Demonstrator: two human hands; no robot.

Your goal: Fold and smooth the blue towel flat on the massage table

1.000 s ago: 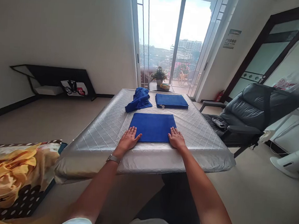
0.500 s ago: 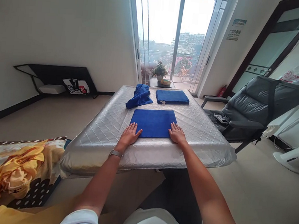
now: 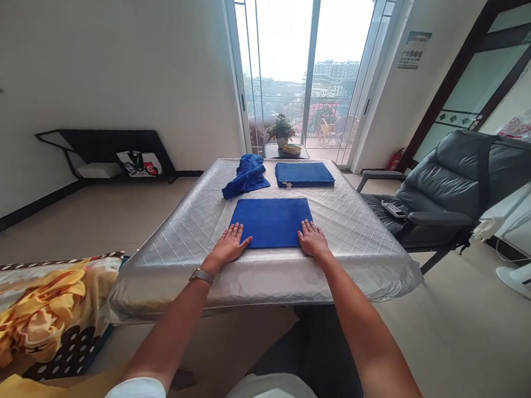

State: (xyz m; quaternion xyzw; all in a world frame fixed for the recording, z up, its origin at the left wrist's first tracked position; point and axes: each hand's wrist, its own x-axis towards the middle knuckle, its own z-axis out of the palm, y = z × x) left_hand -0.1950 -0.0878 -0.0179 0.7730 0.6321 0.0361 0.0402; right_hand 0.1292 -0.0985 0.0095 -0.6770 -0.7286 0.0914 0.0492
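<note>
A blue towel point(image 3: 270, 222), laid out as a flat rectangle, rests near the front edge of the covered table. My left hand point(image 3: 231, 243) lies flat at its left front corner, fingers stretched out. On the opposite side my right hand point(image 3: 312, 238) rests flat on the right edge, palm down and open. Behind it a stack of folded blue towels point(image 3: 305, 173) with a small white tag sits at the back. To the stack's left lies a crumpled blue towel point(image 3: 247, 176).
A silvery quilted cover point(image 3: 184, 229) drapes the table. On the right stands a grey recliner point(image 3: 446, 176) with a device on its seat. Yellow cloth point(image 3: 40, 310) lies on a bed at the left. A potted plant point(image 3: 282, 130) stands by the glass door.
The camera view has tilted slightly. Both hands keep to the same edges of the flat towel, and the towels have not visibly moved on the table.
</note>
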